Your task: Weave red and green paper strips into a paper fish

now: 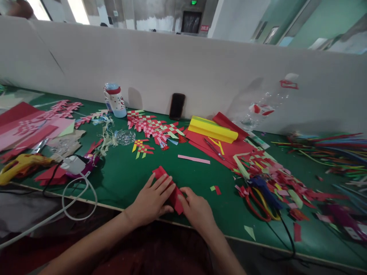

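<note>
A folded piece of red paper lies on the green table close to its near edge. My left hand rests flat on the paper with its fingers stretched out over it. My right hand pinches the paper's near right end, fingers closed on it. A small red scrap and a green scrap lie just right of my hands. A pink paper strip lies a little farther back.
Woven red, white and yellow paper pieces, a yellow paper roll on red sheets, a phone and a small bottle stand farther back. Scissors and cut scraps lie at right. A glue gun and white cable at left.
</note>
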`<state>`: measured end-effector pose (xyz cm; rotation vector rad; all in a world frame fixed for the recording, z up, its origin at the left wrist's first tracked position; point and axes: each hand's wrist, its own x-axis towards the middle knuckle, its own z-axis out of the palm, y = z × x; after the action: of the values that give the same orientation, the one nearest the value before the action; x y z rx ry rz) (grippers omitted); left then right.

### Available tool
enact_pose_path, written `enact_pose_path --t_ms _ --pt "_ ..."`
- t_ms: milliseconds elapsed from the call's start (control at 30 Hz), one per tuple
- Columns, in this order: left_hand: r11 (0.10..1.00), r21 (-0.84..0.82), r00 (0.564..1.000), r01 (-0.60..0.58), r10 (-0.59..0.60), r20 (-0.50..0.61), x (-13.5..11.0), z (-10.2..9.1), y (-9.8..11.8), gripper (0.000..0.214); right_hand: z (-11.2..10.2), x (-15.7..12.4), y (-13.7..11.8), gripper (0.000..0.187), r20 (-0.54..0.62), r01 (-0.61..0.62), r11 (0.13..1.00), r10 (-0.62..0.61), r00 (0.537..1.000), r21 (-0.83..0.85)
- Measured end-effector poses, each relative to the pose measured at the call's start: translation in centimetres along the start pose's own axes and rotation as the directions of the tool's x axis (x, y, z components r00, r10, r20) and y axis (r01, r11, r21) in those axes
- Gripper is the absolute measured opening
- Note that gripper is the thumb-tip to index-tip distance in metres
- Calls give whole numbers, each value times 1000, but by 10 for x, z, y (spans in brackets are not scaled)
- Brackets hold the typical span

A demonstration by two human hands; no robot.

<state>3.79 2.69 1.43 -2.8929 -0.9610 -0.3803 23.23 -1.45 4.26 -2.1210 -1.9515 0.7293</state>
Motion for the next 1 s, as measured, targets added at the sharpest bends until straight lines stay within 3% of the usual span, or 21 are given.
enact_pose_path --t_ms 267,467,600,700,867,1000 --pt "999 -33 999 32 -31 28 0 5 -5 64 2 -9 7 27 -70 -40 988 30 997 -148" --pt "998 -52 999 38 -37 25 -1 6 -3 61 1 -23 19 22 -113 5 996 -16 993 -93" --pt "998 -56 1000 15 -16 -12 -3 13 -8 61 -14 -29 42 22 -201 23 1000 -27 979 -21" --pt "999 -11 1000 -30 30 -1 -6 19 -19 60 -35 -34 78 30 -352 -73 997 67 933 -5" --pt "999 30 999 24 -23 -34 -14 28 -32 57 -67 -52 139 35 -552 -257 966 209 807 -10" --pt "999 37 997 40 -37 -66 -15 33 -31 57 -76 -51 155 33 -593 -285 958 207 778 -39"
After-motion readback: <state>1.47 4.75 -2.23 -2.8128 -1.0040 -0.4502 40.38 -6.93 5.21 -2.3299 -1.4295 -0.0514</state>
